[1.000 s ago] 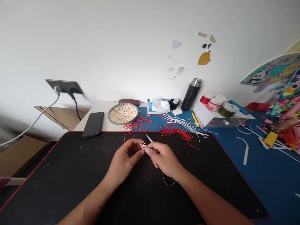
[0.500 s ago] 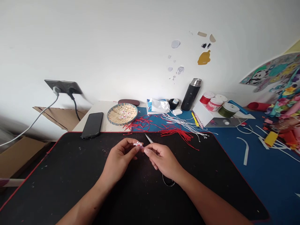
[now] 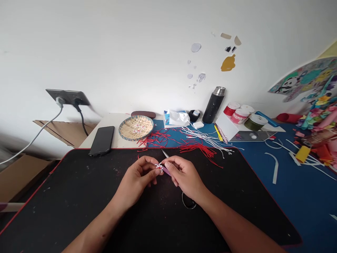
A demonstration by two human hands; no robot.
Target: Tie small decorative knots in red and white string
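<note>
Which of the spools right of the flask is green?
The olive-green spool, rightmost and nearest the camera; the red spool, pink spool and white spool sit left of it.

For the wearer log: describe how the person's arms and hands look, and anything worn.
Left hand and right hand are bare: no gloves, rings or watch visible. Left forearm and right forearm uncovered to the frame's edge; no sleeve or bracelet shows.
</note>
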